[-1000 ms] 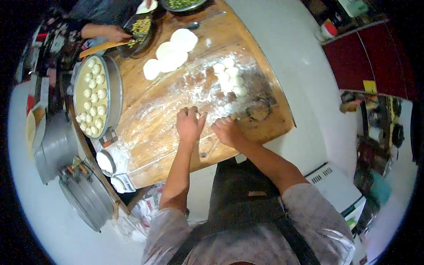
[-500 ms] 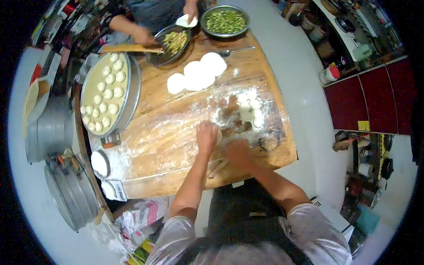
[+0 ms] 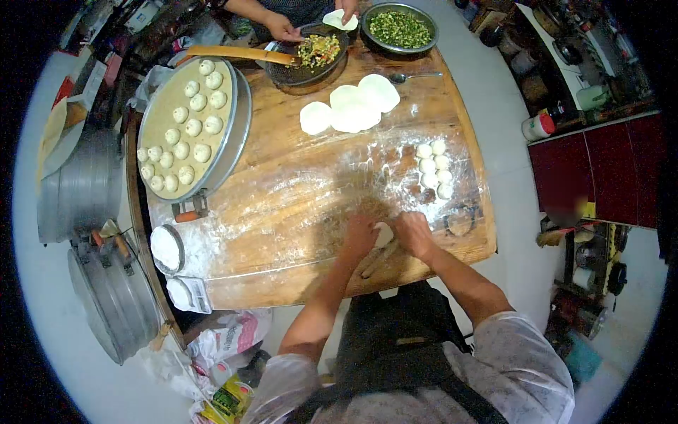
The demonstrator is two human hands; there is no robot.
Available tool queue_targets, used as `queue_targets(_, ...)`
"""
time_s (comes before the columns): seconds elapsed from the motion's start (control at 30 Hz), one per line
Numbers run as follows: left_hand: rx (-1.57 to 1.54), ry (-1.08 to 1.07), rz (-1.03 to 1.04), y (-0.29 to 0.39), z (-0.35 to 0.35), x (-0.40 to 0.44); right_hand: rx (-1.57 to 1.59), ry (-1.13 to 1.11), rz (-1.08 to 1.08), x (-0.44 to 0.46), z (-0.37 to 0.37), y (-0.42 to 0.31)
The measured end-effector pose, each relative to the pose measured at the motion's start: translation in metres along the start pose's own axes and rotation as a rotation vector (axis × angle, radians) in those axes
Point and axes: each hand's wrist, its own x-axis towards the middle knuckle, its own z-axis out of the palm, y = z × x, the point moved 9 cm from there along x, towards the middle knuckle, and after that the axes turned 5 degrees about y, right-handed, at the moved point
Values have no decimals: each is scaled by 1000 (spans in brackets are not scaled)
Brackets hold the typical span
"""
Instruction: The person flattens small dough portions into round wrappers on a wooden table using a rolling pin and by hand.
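Observation:
A small pale dough round (image 3: 383, 234) lies on the floured wooden table in front of me. My left hand (image 3: 361, 234) pinches its left edge with curled fingers. Just to the right of the dough is my right hand (image 3: 415, 234), closed, with its fingertips hidden; what it grips, if anything, does not show. A floured wooden rolling pin (image 3: 373, 265) appears to lie on my side of the dough, its far end near the right hand. Several dough balls (image 3: 433, 168) sit in two rows beyond my right hand. Flat dough wrappers (image 3: 353, 109) overlap farther back.
At the left stands a large round steamer tray (image 3: 244, 134) with several filled buns. A co-worker's hands (image 3: 282, 28) are at a bowl of filling (image 3: 318, 53), one holding a wrapper. A bowl of chopped greens (image 3: 400, 30), a spoon (image 3: 399, 78) and a flour bowl (image 3: 167, 249) are around.
My right hand has come up beside the dough, and my left hand is now at its left edge. The view has shifted. The co-worker's hand has moved off the filling.

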Motion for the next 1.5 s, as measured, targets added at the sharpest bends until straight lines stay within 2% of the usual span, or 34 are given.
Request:
queue_targets(0.07,-459,-32,-563,-65,42,-50,-44,181,-41,-17,11,10)
queue_targets(0.1,-460,-61,-582,-53,25,-53,-57,287,53,5,26,14)
queue_targets(0.13,-286,-29,-476,-21,-21,-30,-95,35,182,33,43,17)
queue_targets(0.17,-178,-42,-428,-16,-29,-22,21,-88,382,55,50,24)
queue_targets(0.2,-69,-50,-379,-11,-36,-16,330,-87,680,65,55,34)
queue_targets(0.23,-17,-73,-373,-26,-23,-9,701,47,871,61,15,8)
queue_targets(0.27,103,-129,-269,-42,0,-1,686,41,889,46,32,23)
queue_targets(0.33,190,-217,-174,-54,15,-30,-135,100,-30,26,45,-6)
queue_targets(0.37,-165,-88,-402,-76,0,-34,158,238,61,-4,15,-4)
queue_targets(0.4,-522,45,-628,-94,-2,-42,143,227,60,-6,11,-4)
queue_targets(0.43,-669,89,-758,-96,4,-58,76,177,51,-3,14,-5)
queue_targets(0.47,-671,83,-771,-97,10,-61,64,265,32,5,20,-10)
queue_targets(0.5,-537,15,-642,-83,7,-60,50,353,14,11,27,-15)
queue_targets(0.53,-473,-20,-578,-70,0,-49,19,146,161,35,40,-13)
queue_targets(0.57,-410,-49,-513,-58,-6,-39,26,191,215,54,49,-6)
queue_targets(0.6,-339,-44,-584,-52,-20,-22,23,187,215,64,48,-17)
queue_targets(0.67,-275,-25,-645,-63,-19,-7,158,202,528,79,31,-9)
queue_targets(0.7,-274,34,-618,-84,-7,-16,-1,199,256,73,53,-9)
queue_targets(0.73,-273,96,-591,-109,7,-28,-4,202,254,48,41,-7)
queue_targets(0.77,-278,106,-589,-142,32,-53,-35,218,117,14,24,-23)
queue_targets(0.8,-536,205,-732,-183,63,-93,-64,228,-18,-3,15,-38)
queue_targets(0.87,-796,305,-885,-189,69,-120,-134,271,-13,7,24,-31)
queue_targets(0.9,-589,270,-637,-144,22,-100,-190,316,11,8,34,-31)
queue_targets(0.97,-376,219,-397,-91,-26,-75,-90,166,209,65,35,-33)
queue_targets(1.0,-252,116,-398,-86,-26,-53,-71,132,317,84,32,-29)
queue_targets(1.07,-137,24,-392,-90,-20,-34,-84,136,218,88,53,-23)
queue_targets(1.17,-467,-28,-440,-122,-4,-48,-156,142,60,23,41,-38)
queue_targets(1.23,-674,194,-657,-154,6,-92,-210,140,-15,14,31,-45)
queue_targets(1.27,-741,277,-730,-157,2,-104,-192,266,-34,21,23,-47)
queue_targets(1.3,-599,172,-702,-134,-18,-103,-165,386,-34,21,17,-53)
queue_targets(1.33,-524,113,-691,-121,-27,-99,-148,374,-18,39,23,-59)
queue_targets(1.4,-301,46,-664,-106,-40,-79,-79,179,292,94,40,-35)
queue_targets(1.47,-154,52,-634,-119,-38,-63,-84,131,208,95,43,-43)
queue_targets(1.5,-101,61,-448,-129,-30,-60,-91,76,125,96,48,-50)
